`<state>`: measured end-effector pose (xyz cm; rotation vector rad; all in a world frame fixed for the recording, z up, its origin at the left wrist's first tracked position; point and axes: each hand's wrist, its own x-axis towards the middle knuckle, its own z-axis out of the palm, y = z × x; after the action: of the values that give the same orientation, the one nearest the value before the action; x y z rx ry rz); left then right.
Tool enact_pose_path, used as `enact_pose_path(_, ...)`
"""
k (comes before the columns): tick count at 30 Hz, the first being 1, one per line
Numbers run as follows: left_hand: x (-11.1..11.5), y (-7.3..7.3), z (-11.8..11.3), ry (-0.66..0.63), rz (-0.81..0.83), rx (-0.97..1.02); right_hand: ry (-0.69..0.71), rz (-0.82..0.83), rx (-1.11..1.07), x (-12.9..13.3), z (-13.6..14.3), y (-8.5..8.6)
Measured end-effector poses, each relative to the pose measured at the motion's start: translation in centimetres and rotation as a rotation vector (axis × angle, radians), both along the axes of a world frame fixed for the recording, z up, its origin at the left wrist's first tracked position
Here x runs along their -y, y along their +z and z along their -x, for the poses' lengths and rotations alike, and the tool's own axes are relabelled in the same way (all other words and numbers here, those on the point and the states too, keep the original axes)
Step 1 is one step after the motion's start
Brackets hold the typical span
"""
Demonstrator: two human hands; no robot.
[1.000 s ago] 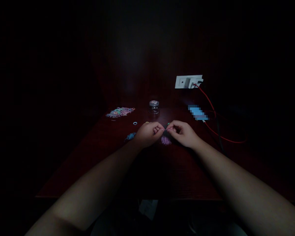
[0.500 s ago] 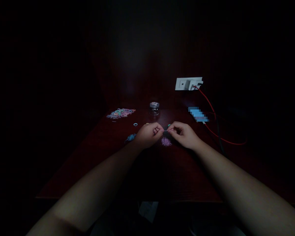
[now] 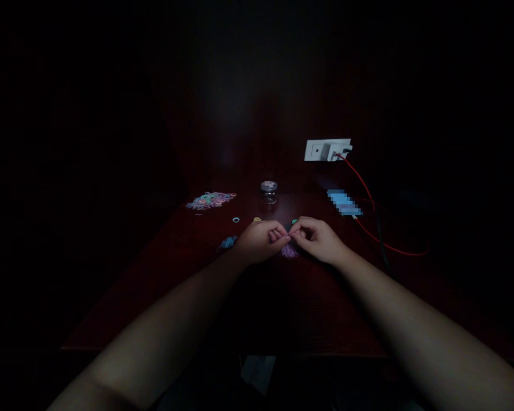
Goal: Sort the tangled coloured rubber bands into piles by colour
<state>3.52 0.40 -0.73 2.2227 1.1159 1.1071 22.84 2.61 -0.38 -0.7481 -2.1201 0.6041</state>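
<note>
By purple bands (image 3: 289, 252) — left hand (image 3: 260, 242), right hand (image 3: 320, 241) — closer.

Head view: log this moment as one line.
left hand: close to right hand; held item: unclear; purple bands: on tabletop, near hands; jar: beyond hands

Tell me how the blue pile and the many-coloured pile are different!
The blue pile looks all blue; the many-coloured pile mixes several colours. The blue pile is smaller; the many-coloured pile spreads wider. Both lie on the dark red table.
</note>
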Motion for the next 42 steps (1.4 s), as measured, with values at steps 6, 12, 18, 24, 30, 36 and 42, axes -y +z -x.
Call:
enact_pose_path(6,0.0,-0.02,0.08,-0.014,0.015,0.007,0.015,-0.002,0.007,0.04,0.01,0.12)
enact_pose_path(12,-0.27,-0.15,0.06,0.01,-0.025,-0.011,0.016,0.011,0.0,0.11,0.01,0.16)
enact_pose_path(18,-0.3,-0.18,-0.01,0.016,-0.046,-0.02,0.012,0.004,0.0,-0.08,-0.06,-0.01)
enact_pose_path(24,-0.19,0.02,0.08,0.033,-0.09,-0.041,-0.008,0.001,0.007,-0.06,-0.1,0.01)
enact_pose_path(30,-0.35,0.0,0.14,0.049,-0.11,-0.021,-0.009,0.031,-0.001,-0.1,-0.13,-0.09)
enact_pose_path(36,-0.49,-0.05,0.16,0.058,-0.099,-0.018,-0.006,0.024,-0.009,-0.14,-0.12,-0.15)
enact_pose_path(42,-0.58,-0.13,0.14,0.06,-0.099,-0.018,-0.009,0.009,-0.001,-0.13,-0.15,-0.11)
